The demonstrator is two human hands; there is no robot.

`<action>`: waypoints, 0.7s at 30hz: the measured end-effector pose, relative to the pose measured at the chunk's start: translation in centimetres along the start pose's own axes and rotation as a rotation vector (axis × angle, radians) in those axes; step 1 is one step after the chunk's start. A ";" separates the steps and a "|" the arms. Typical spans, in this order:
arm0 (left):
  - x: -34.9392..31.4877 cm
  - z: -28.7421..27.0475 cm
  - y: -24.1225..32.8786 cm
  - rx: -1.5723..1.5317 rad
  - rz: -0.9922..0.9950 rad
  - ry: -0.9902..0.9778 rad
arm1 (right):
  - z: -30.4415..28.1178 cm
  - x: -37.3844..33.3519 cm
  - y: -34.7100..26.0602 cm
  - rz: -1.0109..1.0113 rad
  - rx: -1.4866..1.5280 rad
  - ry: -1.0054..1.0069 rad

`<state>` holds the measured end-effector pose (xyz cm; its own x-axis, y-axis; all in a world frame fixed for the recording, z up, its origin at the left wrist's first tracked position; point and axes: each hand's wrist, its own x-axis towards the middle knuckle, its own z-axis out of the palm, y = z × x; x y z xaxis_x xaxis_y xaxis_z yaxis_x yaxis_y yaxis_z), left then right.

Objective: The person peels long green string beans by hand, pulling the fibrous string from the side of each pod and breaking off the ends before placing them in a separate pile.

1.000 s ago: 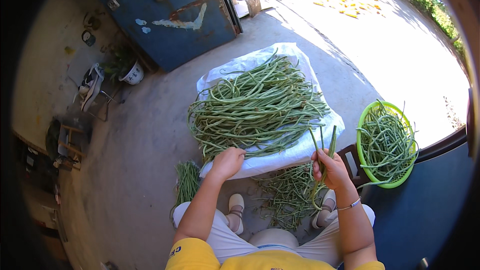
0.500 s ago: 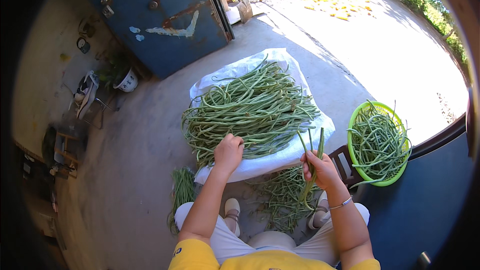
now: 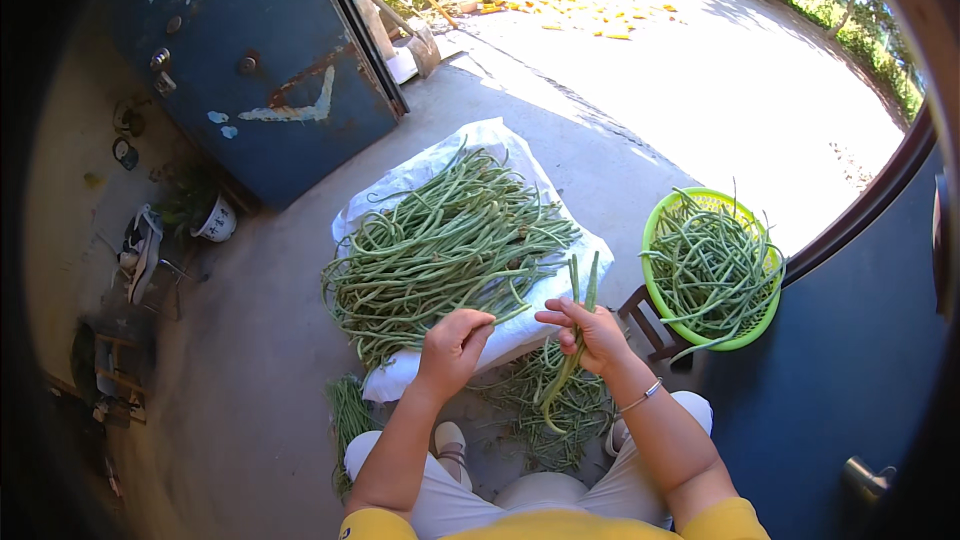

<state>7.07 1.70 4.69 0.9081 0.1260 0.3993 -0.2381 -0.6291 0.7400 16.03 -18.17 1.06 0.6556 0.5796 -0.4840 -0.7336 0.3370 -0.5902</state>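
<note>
A big heap of long green beans (image 3: 440, 250) lies on a white woven sack (image 3: 500, 148) in front of me. At the heap's near edge, my left hand (image 3: 452, 352) is closed in a pinch, with a long bean (image 3: 512, 315) sticking out from its fingertips. To its right, my right hand (image 3: 592, 338) grips a few long beans (image 3: 562, 376) that point up and hang down through the palm. Its foremost fingers stretch toward the left hand without touching it. What supports the sack is hidden.
A lime-green basket (image 3: 655, 285) of beans stands at the right on a dark stool (image 3: 645, 325). More bean pieces (image 3: 550, 430) lie on the floor between my feet, and a bundle (image 3: 348, 420) lies at the left. A blue door (image 3: 290, 130) stands at the far left.
The whole view has shifted. My left hand has drawn back from the heap with a bean in its fingertips. My right hand has come nearer to it, still gripping beans, its front fingers now extended.
</note>
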 end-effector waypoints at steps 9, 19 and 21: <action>-5.1 1.1 1.6 -0.153 -0.119 -0.527 | -1.5 1.2 2.0 0.139 -0.039 0.011; -6.9 0.2 0.9 -0.264 -0.324 -0.894 | -1.3 1.3 2.9 0.208 -0.047 -0.182; -7.6 0.3 0.6 -0.292 -0.354 -0.897 | -1.1 1.3 2.8 0.201 -0.064 -0.199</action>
<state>0.18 0.15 1.90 0.8382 -0.4304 -0.3350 0.1296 -0.4395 0.8889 15.03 -17.24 -1.92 0.4452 0.7666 -0.4627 -0.8286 0.1569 -0.5374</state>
